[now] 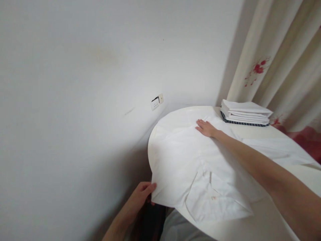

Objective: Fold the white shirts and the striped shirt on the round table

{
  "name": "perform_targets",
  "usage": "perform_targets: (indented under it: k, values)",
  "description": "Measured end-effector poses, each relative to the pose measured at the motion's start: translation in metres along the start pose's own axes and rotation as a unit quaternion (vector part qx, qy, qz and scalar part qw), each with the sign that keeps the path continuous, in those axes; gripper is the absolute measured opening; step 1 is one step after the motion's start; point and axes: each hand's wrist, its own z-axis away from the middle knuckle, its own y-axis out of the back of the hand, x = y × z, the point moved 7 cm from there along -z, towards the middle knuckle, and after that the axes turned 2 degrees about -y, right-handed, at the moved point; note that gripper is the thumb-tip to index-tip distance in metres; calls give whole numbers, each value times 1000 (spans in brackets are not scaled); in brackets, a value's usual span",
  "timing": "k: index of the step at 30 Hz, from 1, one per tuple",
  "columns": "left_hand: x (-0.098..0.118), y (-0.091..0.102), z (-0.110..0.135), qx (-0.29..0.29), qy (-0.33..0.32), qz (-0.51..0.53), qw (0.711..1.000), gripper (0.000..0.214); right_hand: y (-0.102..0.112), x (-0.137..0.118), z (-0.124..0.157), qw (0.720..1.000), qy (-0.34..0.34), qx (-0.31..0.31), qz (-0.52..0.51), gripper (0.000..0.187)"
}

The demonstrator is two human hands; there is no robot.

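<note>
A white shirt [180, 150] lies spread over the white table [193, 112], with a creased, folded-over part near the front edge. My left hand [143, 193] pinches a corner of the cloth, which hangs past the table's left edge. Thumb on top, its other fingers are mostly hidden underneath. Flat on the far side of the fabric rests my right hand [206, 128], fingers stretched out, holding nothing. More of the white cloth reaches to the right beyond my right forearm.
A stack of folded white cloths [245, 112] sits on a dark checked piece [247, 123] at the table's back. Behind it hangs a cream curtain [273, 67] with red flowers. A wall socket [155, 103] is on the white wall beside the table.
</note>
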Motion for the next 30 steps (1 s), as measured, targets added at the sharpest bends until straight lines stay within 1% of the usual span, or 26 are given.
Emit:
perform_targets:
  k: [1, 3, 5, 6, 7, 8, 10, 11, 12, 14, 15, 16, 17, 19, 21, 24, 27, 30]
  values:
    - [1, 1, 0, 3, -7, 2, 1000, 63, 0, 12, -2, 1000, -14, 1, 10, 67]
    - [4, 3, 0, -5, -18, -17, 1000, 63, 0, 24, -5, 999, -25, 3, 24, 65]
    - [14, 7, -2, -24, -39, -91, 995, 64, 0, 26, -6, 999, -27, 8, 33, 64]
    - [25, 13, -4, -12, -63, -143, 988, 65, 0, 25, -6, 999, -26, 13, 36, 63]
    - [40, 21, -5, 20, -97, -196, 975, 65, 0, 23, -5, 999, -24, 18, 38, 63]
    - [57, 30, -6, 67, -138, -247, 957, 64, 0, 22, -4, 999, -25, 23, 40, 62]
    - [97, 41, -6, 165, -225, -319, 906, 55, 1, 20, -3, 998, -28, 37, 47, 63]
    - [115, 41, -8, 192, -267, -340, 881, 49, 2, 19, -1, 997, -30, 45, 54, 63]
    - [131, 35, -12, 194, -306, -357, 861, 45, 4, 18, 0, 996, -33, 54, 61, 64]
    - [150, 14, -27, 148, -365, -395, 830, 44, 6, 17, 2, 994, -34, 72, 75, 64]
    - [153, 1, -37, 116, -379, -423, 815, 46, 7, 17, 3, 993, -33, 78, 78, 64]
    - [153, -11, -48, 85, -380, -456, 800, 48, 7, 17, 3, 993, -32, 80, 77, 64]
    - [149, -22, -58, 59, -372, -491, 786, 51, 6, 18, 4, 994, -35, 79, 73, 65]
    - [138, -34, -75, 33, -344, -551, 760, 55, 3, 22, 3, 995, -45, 68, 59, 65]
    - [129, -36, -85, 35, -322, -585, 743, 58, -1, 26, 2, 996, -58, 57, 46, 65]
    - [121, -30, -87, 49, -308, -602, 735, 61, -6, 32, -2, 996, -64, 50, 42, 65]
    - [118, -26, -83, 43, -303, -613, 728, 63, -8, 35, -4, 996, -67, 44, 40, 65]
    - [113, -26, -69, 24, -305, -626, 718, 63, -8, 35, -5, 996, -73, 39, 38, 65]
